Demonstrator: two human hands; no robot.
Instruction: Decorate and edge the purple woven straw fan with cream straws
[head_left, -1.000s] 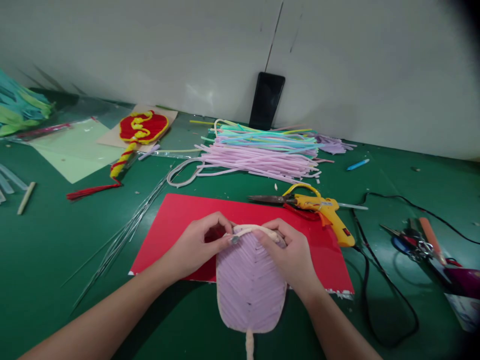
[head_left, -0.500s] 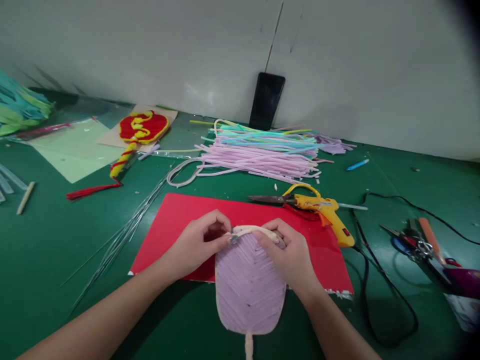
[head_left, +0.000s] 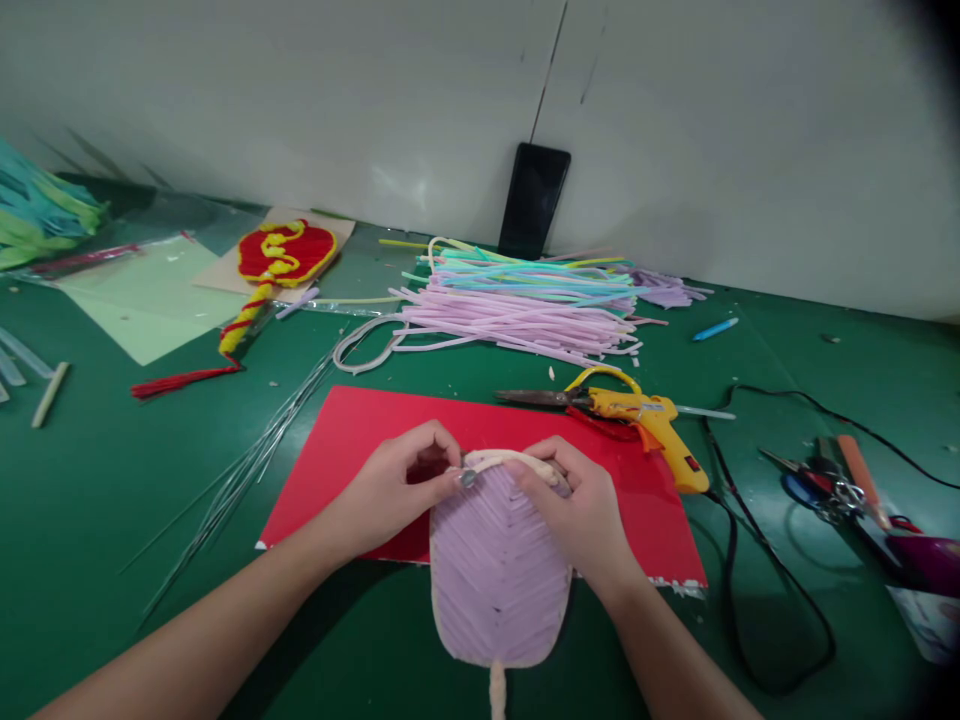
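Note:
A lilac hand fan [head_left: 501, 570], covered in slanting rows of pipe cleaner with a cream border and handle, lies face up before me. Across its top edge runs a cream pipe cleaner [head_left: 504, 459], bowed slightly away from the lilac face at the left. My left hand [head_left: 412, 475] pinches this strip's left end at the fan's upper left corner. The fan's upper right edge is gripped by my right hand [head_left: 574, 500], thumb pressing on the cream strip and fingers partly hidden behind. Beneath the fan's top part is a red board [head_left: 360, 440].
Scissors [head_left: 540, 398] and a yellow glue gun [head_left: 656, 425] lie on the board's far right edge, its black cord looping rightward. Behind are bundled pipe cleaners [head_left: 517, 310] and a phone [head_left: 534, 200]. Wires [head_left: 262, 450] and a red-yellow fan [head_left: 289, 255] are left; pliers [head_left: 817, 490] right.

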